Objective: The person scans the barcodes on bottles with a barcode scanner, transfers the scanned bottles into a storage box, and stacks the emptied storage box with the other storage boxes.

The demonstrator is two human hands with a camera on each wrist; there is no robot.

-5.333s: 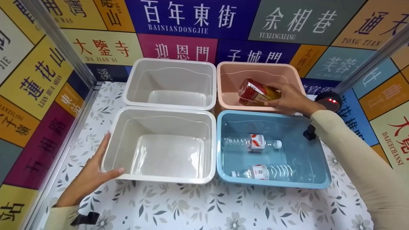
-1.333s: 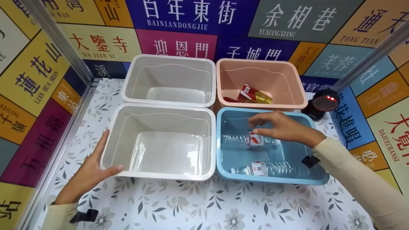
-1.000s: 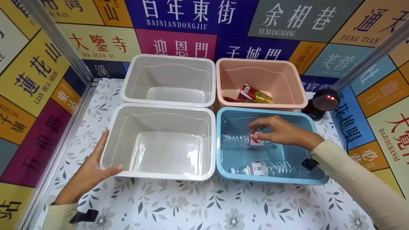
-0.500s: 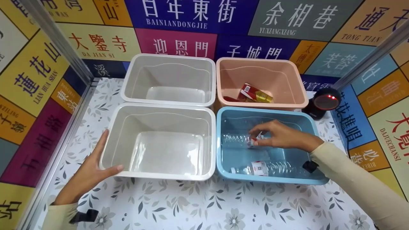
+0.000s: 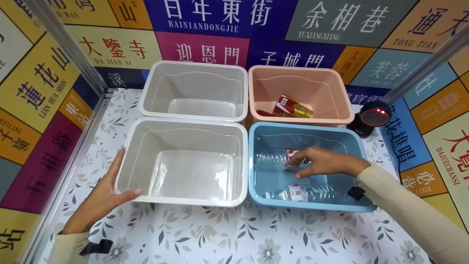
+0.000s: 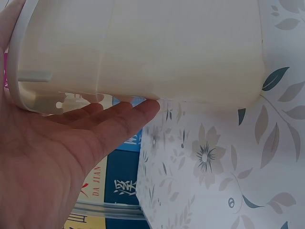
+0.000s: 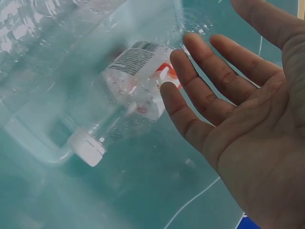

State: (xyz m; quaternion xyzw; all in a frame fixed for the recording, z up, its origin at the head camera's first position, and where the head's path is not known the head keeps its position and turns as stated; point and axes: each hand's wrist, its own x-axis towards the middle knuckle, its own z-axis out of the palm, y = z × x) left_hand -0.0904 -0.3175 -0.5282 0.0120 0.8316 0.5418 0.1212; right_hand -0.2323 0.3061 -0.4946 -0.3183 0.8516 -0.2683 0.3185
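Note:
In the head view my left hand (image 5: 100,198) rests at the front left corner of the near white bin (image 5: 183,201). Its thumb lies over the rim, and the left wrist view shows its straight fingers (image 6: 126,119) along the outside wall. Inside the blue bin (image 5: 315,208), my right hand (image 5: 322,161) hovers with thumb and fingers apart, holding nothing. Under it lies a clear plastic bottle (image 5: 271,158) with a red and white label, partly hidden by the fingers. A second such bottle (image 5: 298,193) lies nearer the front wall. The right wrist view shows the palm beside a bottle (image 7: 136,71).
Behind the blue bin, a peach bin (image 5: 304,69) holds a red and gold package (image 5: 293,107) and another red item (image 5: 265,113). A far white bin (image 5: 198,66) stands to its left. A black device with red lights (image 5: 375,113) stands at the right. Sign-printed walls enclose the flowered table (image 5: 205,234).
My right hand let go of the red and gold package in the peach bin, then came forward and down into the blue bin. Its thumb and fingers have spread. The left hand stays put.

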